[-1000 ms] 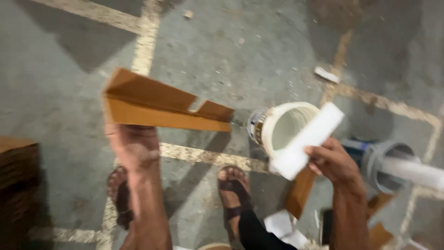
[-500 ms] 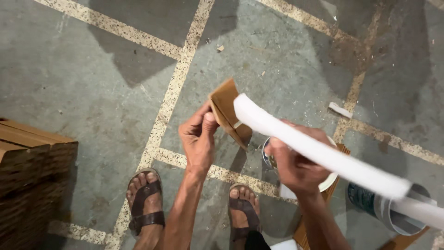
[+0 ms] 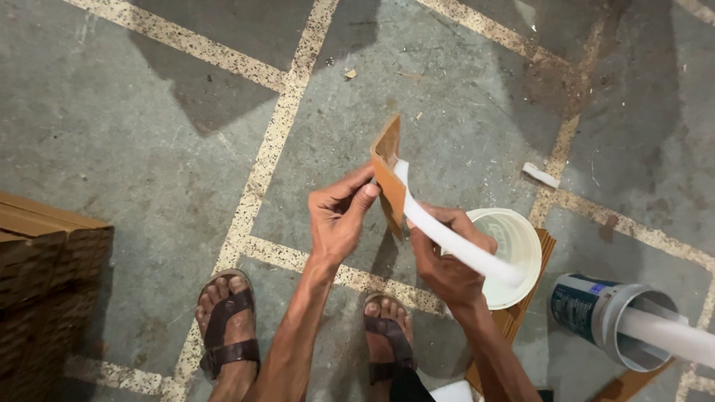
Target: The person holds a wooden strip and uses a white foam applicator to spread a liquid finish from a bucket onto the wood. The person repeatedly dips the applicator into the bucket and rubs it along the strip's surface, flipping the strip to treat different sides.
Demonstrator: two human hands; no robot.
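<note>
I hold the flat brown wooden strip (image 3: pixel 388 177) on edge in front of me with my left hand (image 3: pixel 337 221), thumb and forefinger pinched shut on its lower part, the remaining fingers curled beneath. My right hand (image 3: pixel 447 260) is closed round the long white flexible foam strip (image 3: pixel 454 242), whose upper end lies against the inner face of the wooden strip; the far end runs off to the right over the white plastic bucket (image 3: pixel 514 253), and whether it joins the white length showing in the grey-rimmed blue canister (image 3: pixel 607 320) lying on its side I cannot tell. The white bucket stands on a slatted brown board (image 3: pixel 525 313) on the grey concrete floor (image 3: pixel 149 149) with pale inlaid lines. My judgement: the white strip is placed at the top of the wood only, so seating it along the rest of the length is left to do. Compared with half a second earlier, the wooden strip has turned more upright and edge-on, the white strip now hangs lower and closer to the wood, and my left thumb sits higher on the piece. A stack of brown boards (image 3: pixel 45 253) lies at far left; my sandalled feet (image 3: pixel 227 327) stand below.
</note>
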